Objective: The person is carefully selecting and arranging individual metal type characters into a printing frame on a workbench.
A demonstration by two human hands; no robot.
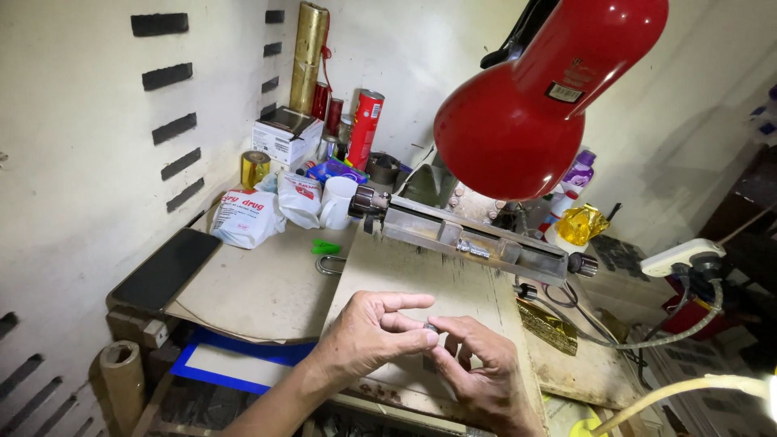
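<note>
Your left hand (368, 333) and right hand (477, 368) meet over the pale wooden board (421, 271), low in the middle of the view. Between them sits a small dark metal piece (431, 328), pinched at the fingertips of both hands: your left thumb and forefinger close narrowly on it from the left, and your right fingertips touch it from the right. The piece is too small to make out its shape.

Just beyond the board lies a long metal clamp device (473, 239), set slantwise. A red lamp shade (538, 97) hangs above it, bearing a small rectangular dark label near its rim. At the back left stand two white paper packets (247, 217) with red lettering, a white mug (337, 202), a white box (285, 139), a gold foil roll (307, 57) and a tall red can (365, 128). A dark phone (166, 269) lies flat at the left edge.
</note>
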